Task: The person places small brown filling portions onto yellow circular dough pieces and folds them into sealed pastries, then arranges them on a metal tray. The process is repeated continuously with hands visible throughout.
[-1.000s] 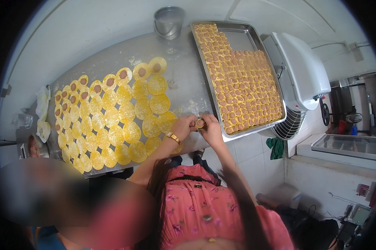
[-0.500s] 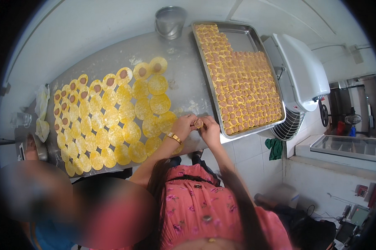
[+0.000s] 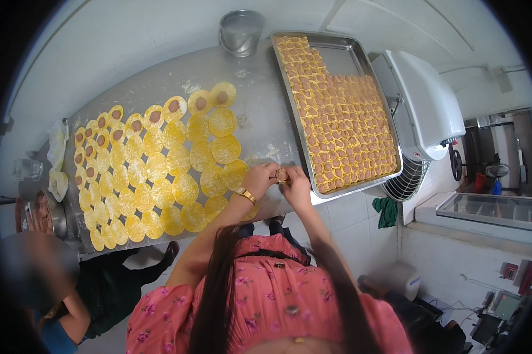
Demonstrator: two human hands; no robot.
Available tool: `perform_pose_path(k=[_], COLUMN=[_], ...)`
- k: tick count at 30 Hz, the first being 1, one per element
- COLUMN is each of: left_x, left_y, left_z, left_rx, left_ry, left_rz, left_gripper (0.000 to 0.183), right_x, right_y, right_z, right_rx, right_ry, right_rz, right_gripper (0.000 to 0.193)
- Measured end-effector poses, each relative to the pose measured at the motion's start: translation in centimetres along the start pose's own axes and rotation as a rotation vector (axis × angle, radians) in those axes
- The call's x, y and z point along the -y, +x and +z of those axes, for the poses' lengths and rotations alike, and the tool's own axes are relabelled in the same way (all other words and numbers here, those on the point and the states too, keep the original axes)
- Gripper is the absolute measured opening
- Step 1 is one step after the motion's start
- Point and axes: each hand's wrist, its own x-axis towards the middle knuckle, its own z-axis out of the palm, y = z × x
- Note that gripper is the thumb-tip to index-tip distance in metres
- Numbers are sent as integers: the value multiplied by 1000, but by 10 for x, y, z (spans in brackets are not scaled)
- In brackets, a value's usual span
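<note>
At the table's front edge, my left hand and my right hand pinch a small open-topped dumpling between their fingertips. Pinkish meat filling shows at its top, inside a gathered yellow wrapper. Left of my hands, rows of round, floured yellow wrappers lie flat on the metal table. Small lumps of meat sit on the wrappers along the far row and at the left end. To the right, a large metal tray holds many finished dumplings in tight rows, with bare metal at its far right corner.
A metal bucket stands at the table's back. A white machine with a wire guard is right of the tray. At the far left, a metal bowl holds meat filling. Another person's arm shows at lower left.
The other person at lower left has moved away to the left, uncovering floor and the bowl of filling. My hands stay in nearly the same place, still holding the dumpling.
</note>
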Motion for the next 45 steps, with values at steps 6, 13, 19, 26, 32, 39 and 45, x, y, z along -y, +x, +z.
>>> perform_pose_path(k=[6,13,19,26,32,39,45], left_x=[-2,1,-10,-55,-76,-97,-97], left_y=[2,-2,-2,0,-35,-59,-44], left_z=[-1,-3,-11,-41,-21,-3,1], left_rx=[30,28,-54,-319,-436,-498,-484], left_ry=[21,0,-311,-221,-194,-120,-138], left_rz=[-38,-131,-334,-468,-649,-797,-784], left_gripper=[22,20,27,32,29,30,31], right_x=[-3,-3,-10,-78,-157,-171,-175], right_y=[6,12,41,240,443,501,496], right_z=[2,-10,-28,-105,-115,-54,-47], right_rx=[-48,184,400,116,-42,111,227], right_ry=[32,3,173,340,12,-48,12], right_rz=[-125,-164,-199,-317,-344,-362,-444], right_gripper=[37,40,28,30,32,32,35])
